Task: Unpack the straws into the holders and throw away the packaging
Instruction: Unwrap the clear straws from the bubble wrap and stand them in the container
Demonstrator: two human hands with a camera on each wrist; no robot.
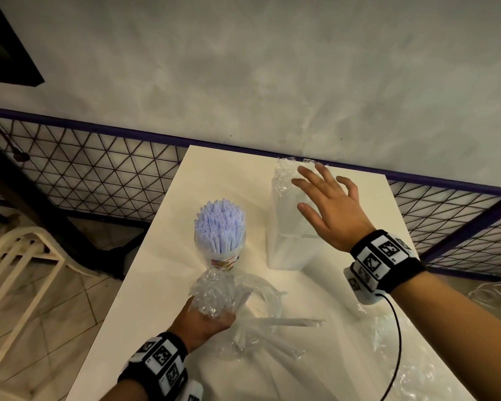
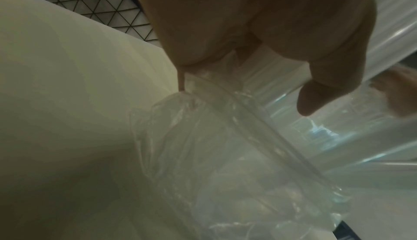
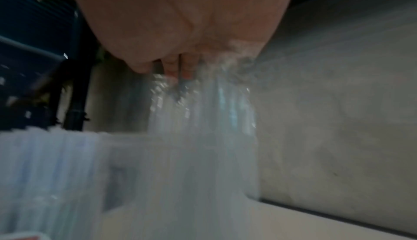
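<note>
A clear cup in mid table is packed with pale blue straws. To its right stands a tall clear rectangular holder with wrapped straws rising out of its top. My right hand hovers over those straw tops with fingers spread and straight; in the right wrist view its fingertips touch the wrappers. Near the front, my left hand grips the crinkled end of a clear straw pack, from which wrapped straws fan out onto the table.
The white table ends at a grey wall and a black mesh fence. Loose clear wrapping lies at the front right under my wrist cable. A white plastic chair stands on the floor to the left.
</note>
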